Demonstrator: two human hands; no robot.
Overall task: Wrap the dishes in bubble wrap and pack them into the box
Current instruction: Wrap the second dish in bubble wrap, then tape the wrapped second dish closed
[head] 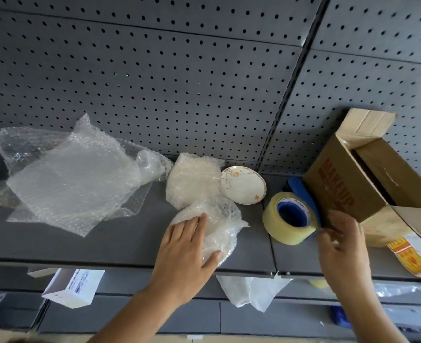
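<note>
The left hand [187, 253] is laid flat on a wrapped bundle [217, 219] at the front edge of the grey shelf [105, 241] — fingers straight and spread over its near-left side, thumb set against its front edge, nothing gripped. A second wrapped bundle [192, 179] is seen just behind the first, touching it, and well beyond the fingertips. An unwrapped plate [246, 186], white with orange flowers, is propped against the right side of that second bundle, apart from both hands. Loose bubble wrap sheets [73, 174] are piled to the left, well clear of the left hand. The right hand [340, 241] is held at the right rim of a clear tape roll [290, 219], fingers bent toward it; motion blur is noted here, and whether the tape end is pinched cannot be told. A blue dispenser [301, 186] is partly hidden behind the roll. The cardboard box [338, 184] — printed MAKEUP, flaps open, tilted — is stood just behind and right of the right hand, near its knuckles. A perforated panel [179, 70] backs the shelf. An orange-and-yellow label [407, 256] is seen under the box's near corner.
</note>
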